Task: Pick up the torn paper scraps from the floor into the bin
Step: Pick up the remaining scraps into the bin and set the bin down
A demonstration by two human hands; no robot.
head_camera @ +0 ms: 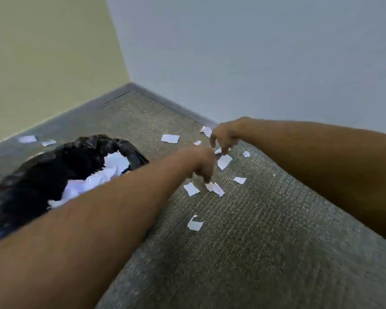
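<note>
Head view is showing the black-lined bin (pixel 54 172) already holding white paper, while the left hand (pixel 201 163) is pinching a white torn paper scrap (pixel 214 188) and the right hand (pixel 224 137), fingers curled downward, is reaching among many scraps still lying across the grey carpet floor (pixel 254 241) toward its far corner.

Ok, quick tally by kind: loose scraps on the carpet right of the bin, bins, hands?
Paper scraps right of the bin: 10
Bin: 1
Hands: 2, left hand and right hand
Total: 13
</note>
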